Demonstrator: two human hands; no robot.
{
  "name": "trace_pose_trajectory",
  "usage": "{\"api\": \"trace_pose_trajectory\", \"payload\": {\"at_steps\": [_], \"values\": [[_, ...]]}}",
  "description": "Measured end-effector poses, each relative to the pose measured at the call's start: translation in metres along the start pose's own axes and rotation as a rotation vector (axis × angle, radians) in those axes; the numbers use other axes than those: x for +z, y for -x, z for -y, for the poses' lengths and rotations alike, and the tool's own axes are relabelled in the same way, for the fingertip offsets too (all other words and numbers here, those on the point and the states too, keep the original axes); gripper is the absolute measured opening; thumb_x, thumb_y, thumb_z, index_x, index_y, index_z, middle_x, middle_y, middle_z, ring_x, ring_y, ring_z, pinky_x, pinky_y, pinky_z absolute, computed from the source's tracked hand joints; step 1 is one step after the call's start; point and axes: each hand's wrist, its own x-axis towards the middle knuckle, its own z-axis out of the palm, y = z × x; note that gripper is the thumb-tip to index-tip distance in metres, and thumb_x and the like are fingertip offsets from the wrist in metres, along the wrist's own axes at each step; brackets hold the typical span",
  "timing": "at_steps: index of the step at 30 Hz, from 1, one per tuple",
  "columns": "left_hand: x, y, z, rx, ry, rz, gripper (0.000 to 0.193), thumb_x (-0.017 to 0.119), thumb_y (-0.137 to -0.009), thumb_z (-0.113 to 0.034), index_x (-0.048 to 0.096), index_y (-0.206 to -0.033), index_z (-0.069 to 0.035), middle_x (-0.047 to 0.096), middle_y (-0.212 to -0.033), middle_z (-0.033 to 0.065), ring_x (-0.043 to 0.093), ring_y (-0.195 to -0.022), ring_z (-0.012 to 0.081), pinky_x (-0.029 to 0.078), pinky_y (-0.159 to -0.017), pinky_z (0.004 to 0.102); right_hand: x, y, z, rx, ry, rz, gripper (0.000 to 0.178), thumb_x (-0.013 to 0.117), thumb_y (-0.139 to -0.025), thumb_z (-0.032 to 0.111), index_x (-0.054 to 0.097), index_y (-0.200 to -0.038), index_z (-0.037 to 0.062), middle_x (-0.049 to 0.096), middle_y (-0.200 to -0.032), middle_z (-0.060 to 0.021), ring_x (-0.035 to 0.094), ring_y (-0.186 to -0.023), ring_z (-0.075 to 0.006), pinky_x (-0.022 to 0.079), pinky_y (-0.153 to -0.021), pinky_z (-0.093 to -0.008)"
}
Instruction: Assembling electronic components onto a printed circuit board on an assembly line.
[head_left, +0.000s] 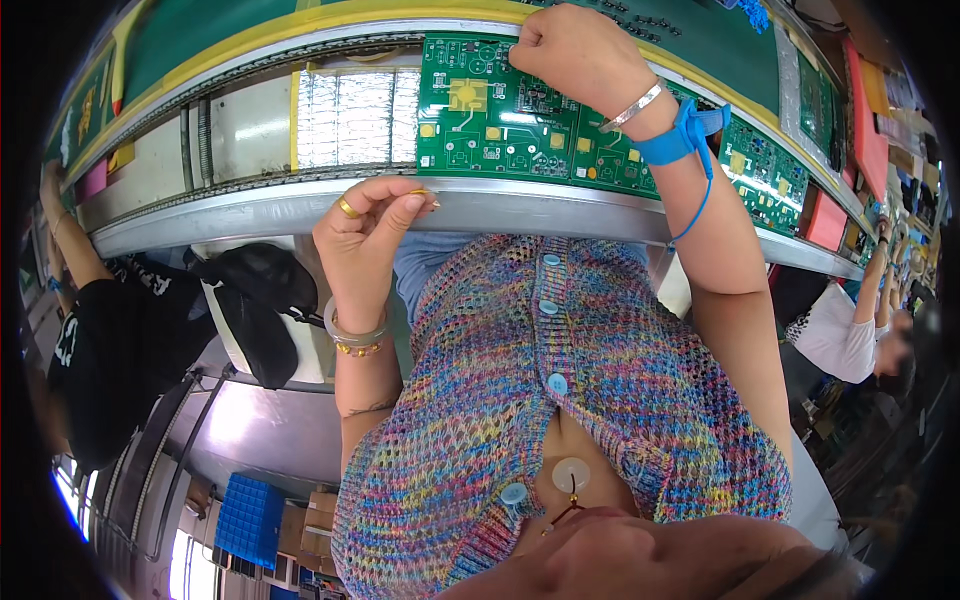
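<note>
My right hand (578, 52) is curled closed over the far edge of a green circuit board (520, 130). Its fingertips point down at the board, and whatever they may hold is hidden. A blue wrist strap (672, 143) with a cord and a silver bangle circle that wrist. Just in front of the metal rail (510, 208), my left hand (362, 232) pinches thumb against forefinger. Something tiny and pale shows at the tips, too small to name. The board has yellow square patches and small parts, and lies between the conveyor's two rails.
Another green circuit board (765, 175) lies farther right on the line, beside a red block (826, 220). A bright reflective panel (358, 118) sits left of the board. Beyond the far rail runs a green work surface (220, 40). Other people work at left and right.
</note>
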Motion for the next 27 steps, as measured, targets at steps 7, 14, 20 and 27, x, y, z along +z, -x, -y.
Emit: {"api": "trace_pose_trajectory", "payload": {"at_steps": [7, 14, 20, 27], "values": [[-0.006, 0.0, 0.001, 0.04, -0.175, -0.069, 0.012, 0.067, -0.082, 0.001, 0.064, -0.094, 0.004, 0.067, -0.087, 0.0075, 0.063, -0.078, 0.0112, 0.051, -0.072, 0.0212, -0.008, -0.002, -0.001, 0.024, -0.088, 0.081, 0.026, 0.058, -0.073, 0.022, 0.067, -0.07, -0.0017, 0.062, -0.072, -0.0243, 0.062, -0.071, -0.0386, 0.05, -0.072, -0.0441], [0.007, -0.005, -0.004, 0.225, -0.669, -0.11, 0.01, 0.073, -0.076, -0.004, 0.069, -0.085, -0.001, 0.061, -0.086, 0.0058, 0.055, -0.072, 0.0124, 0.046, -0.063, 0.0241, 0.008, 0.0, 0.005, -0.005, 0.06, -0.059, 0.024, 0.059, -0.072, 0.021, 0.067, -0.068, -0.0014, 0.063, -0.071, -0.0234, 0.062, -0.067, -0.0381, 0.051, -0.066, -0.0439], [0.024, -0.008, -0.011, 0.234, -0.989, -0.154, 0.013, 0.075, -0.072, -0.01, 0.069, -0.08, -0.003, 0.054, -0.083, 0.0062, 0.051, -0.072, 0.0187, 0.042, -0.061, 0.0298, 0.005, 0.016, 0.01, -0.029, 0.171, -0.179, 0.016, 0.061, -0.074, 0.019, 0.067, -0.069, 0.0043, 0.063, -0.068, -0.0181, 0.063, -0.069, -0.0369, 0.052, -0.066, -0.0432], [0.025, -0.013, -0.005, 0.298, -1.128, -0.145, 0.012, 0.074, -0.072, -0.011, 0.068, -0.078, -0.003, 0.054, -0.084, 0.0082, 0.051, -0.081, 0.0246, 0.042, -0.07, 0.0345, -0.016, 0.078, -0.002, -0.147, -0.162, -0.022, 0.024, 0.065, -0.08, 0.034, 0.063, -0.087, 0.0109, 0.062, -0.061, -0.0082, 0.063, -0.062, -0.0279, 0.046, -0.055, -0.0401]]}}
